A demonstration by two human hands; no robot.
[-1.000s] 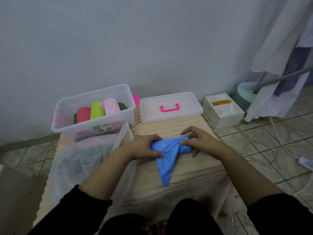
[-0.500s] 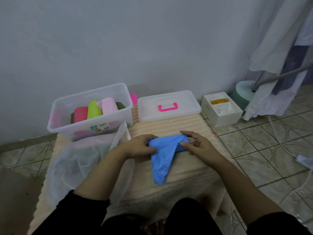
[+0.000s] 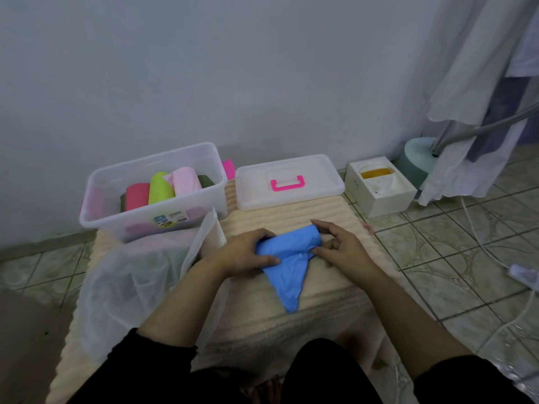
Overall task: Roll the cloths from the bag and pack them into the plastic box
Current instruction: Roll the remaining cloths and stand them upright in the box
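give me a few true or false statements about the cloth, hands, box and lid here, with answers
1. Both hands, left hand and right hand, are on the blue cloth. True.
2. The blue cloth is fully rolled. False: a pointed tail still lies flat toward the person.
3. The lid is on the box. False: it lies on the mat beside the box, to its right.
4. The box already holds rolled cloths. True: red, green and pink rolls show inside.
5. The bag lies right of the blue cloth. False: it is to the left, in front of the box.
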